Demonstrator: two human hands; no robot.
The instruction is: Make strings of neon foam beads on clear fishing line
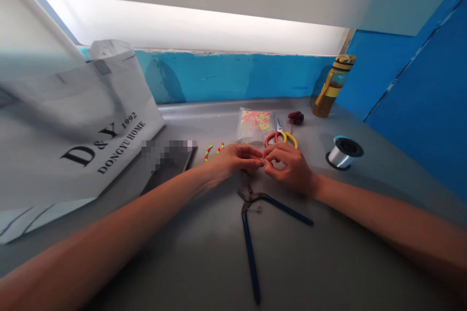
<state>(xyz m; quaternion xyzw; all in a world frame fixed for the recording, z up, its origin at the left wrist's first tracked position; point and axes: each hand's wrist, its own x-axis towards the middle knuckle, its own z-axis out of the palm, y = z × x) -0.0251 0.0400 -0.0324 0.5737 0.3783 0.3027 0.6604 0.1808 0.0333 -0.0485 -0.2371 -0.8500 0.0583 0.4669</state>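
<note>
Above the middle of the grey table, my left hand [239, 159] and my right hand [288, 165] meet fingertip to fingertip. Both are closed in a pinch, and what lies between the fingers is too small to make out. Just below them are pliers [251, 198] with blue handles spread apart. Beyond my right hand lie scissors [280, 135] with red and yellow handles, partly covered by that hand. A clear bag of pink and yellow beads [255, 121] rests behind my hands. Strung red and green beads [208, 152] lie beside my left hand, partly hidden by it.
A spool of clear line [343, 154] stands to the right. Farther back are a dark red yarn bundle [296, 117] and a yellow-capped bottle [333, 87]. On the left, a large white bag [83, 136] stands behind a dark flat object [170, 167], partly pixelated.
</note>
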